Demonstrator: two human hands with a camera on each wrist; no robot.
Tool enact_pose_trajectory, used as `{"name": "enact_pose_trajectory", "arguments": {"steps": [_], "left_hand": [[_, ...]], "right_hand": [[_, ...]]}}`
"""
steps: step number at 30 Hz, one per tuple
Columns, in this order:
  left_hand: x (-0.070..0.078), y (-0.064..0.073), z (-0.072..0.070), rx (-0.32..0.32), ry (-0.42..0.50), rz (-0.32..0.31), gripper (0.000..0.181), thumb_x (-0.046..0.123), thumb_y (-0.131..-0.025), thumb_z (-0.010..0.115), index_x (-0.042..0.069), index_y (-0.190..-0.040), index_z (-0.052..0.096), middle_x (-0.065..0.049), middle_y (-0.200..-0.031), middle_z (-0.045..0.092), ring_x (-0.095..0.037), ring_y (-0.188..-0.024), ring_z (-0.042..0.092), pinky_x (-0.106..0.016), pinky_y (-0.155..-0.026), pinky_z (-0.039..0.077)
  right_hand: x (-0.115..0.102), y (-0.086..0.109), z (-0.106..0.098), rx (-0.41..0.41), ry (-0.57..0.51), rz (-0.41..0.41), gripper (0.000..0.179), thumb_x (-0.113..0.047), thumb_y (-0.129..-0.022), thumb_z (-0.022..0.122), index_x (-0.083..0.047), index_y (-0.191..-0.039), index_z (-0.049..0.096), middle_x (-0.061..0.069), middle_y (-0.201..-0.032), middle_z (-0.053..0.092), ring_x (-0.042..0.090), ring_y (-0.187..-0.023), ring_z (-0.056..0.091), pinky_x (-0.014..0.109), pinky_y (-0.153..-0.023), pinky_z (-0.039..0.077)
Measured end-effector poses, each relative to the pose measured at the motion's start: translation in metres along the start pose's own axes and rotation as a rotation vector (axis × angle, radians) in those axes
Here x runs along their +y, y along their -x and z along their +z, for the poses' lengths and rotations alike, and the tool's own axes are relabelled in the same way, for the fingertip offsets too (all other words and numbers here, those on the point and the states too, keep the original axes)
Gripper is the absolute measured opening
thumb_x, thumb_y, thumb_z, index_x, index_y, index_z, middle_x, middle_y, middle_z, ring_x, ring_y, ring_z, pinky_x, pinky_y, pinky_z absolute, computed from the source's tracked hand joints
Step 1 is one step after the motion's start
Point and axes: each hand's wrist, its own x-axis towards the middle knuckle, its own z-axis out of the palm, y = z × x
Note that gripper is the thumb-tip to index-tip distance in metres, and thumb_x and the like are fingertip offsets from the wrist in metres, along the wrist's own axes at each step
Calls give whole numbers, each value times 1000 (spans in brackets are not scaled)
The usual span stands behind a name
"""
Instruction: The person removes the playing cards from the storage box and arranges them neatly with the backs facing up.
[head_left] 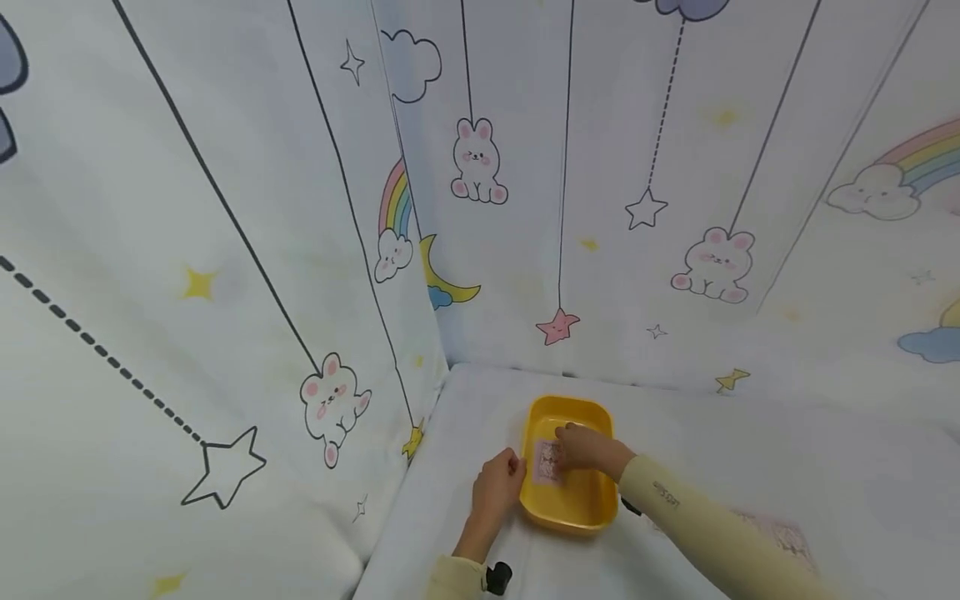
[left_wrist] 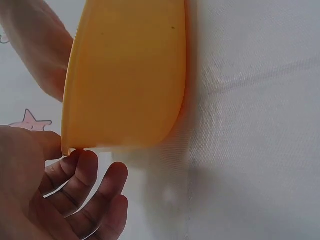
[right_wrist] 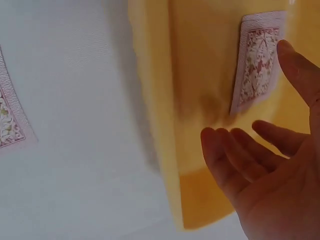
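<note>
A yellow plastic tray (head_left: 573, 504) sits on the white cloth-covered table near the back corner. My left hand (head_left: 495, 487) grips its left rim; in the left wrist view the rim corner of the tray (left_wrist: 125, 75) sits between the thumb and curled fingers of this hand (left_wrist: 75, 192). My right hand (head_left: 588, 446) reaches into the tray with relaxed, straight fingers. It hovers over a pink patterned card (head_left: 547, 461) lying on the tray floor. The right wrist view shows that hand (right_wrist: 260, 150) open beside the card (right_wrist: 257, 62), holding nothing.
A second pink patterned card (head_left: 780, 533) lies flat on the table to the right, also visible as a card edge (right_wrist: 7, 117) in the right wrist view. Cloth walls printed with bunnies, stars and rainbows close in the left and back sides.
</note>
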Motion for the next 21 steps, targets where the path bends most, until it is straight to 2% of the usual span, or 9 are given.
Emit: {"name": "enact_pose_trajectory", "arguments": {"steps": [3, 5, 10, 14, 17, 21], "left_hand": [[4, 4, 4, 2, 6, -10, 25, 25, -98, 64, 17, -77, 52, 7, -65, 45, -7, -54, 40, -24, -50, 30], [8, 4, 4, -8, 15, -12, 25, 26, -98, 63, 17, -78, 52, 7, -64, 45, -7, -54, 40, -24, -50, 30], [11, -1, 4, -14, 23, -5, 25, 28, -99, 63, 18, -78, 53, 9, -64, 45, -6, -54, 40, -23, -49, 30], [9, -2, 4, -2, 16, -5, 25, 28, -99, 63, 17, -78, 53, 9, -64, 46, -5, -54, 40, -23, -49, 31], [6, -2, 4, 1, 11, -10, 25, 28, -99, 63, 17, -77, 53, 9, -63, 46, -5, -53, 40, -23, -48, 31], [2, -1, 4, 0, 14, -24, 25, 27, -98, 63, 17, -77, 54, 9, -63, 46, -6, -53, 40, -23, -48, 31]], "right_hand": [[0, -6, 12, 11, 35, 12, 76, -28, -84, 82, 8, -140, 46, 32, -143, 44, 47, -129, 50, 55, -108, 41], [-1, -7, 17, 32, 68, 13, 79, -27, -79, 85, 8, -139, 46, 32, -140, 45, 48, -125, 50, 55, -104, 44], [1, -12, 17, 73, 124, 3, 83, -25, -73, 90, 10, -135, 47, 32, -132, 48, 47, -117, 52, 54, -98, 48], [1, -17, 17, 82, 118, -4, 88, -25, -72, 91, 8, -137, 42, 33, -133, 46, 48, -121, 49, 55, -101, 47], [0, -19, 18, 104, 121, -27, 80, -21, -77, 88, 6, -135, 39, 31, -130, 47, 43, -114, 51, 53, -98, 49], [-2, -22, 17, 119, 36, -78, 56, -7, -89, 74, 5, -131, 39, 24, -112, 59, 29, -86, 58, 40, -77, 53]]}}
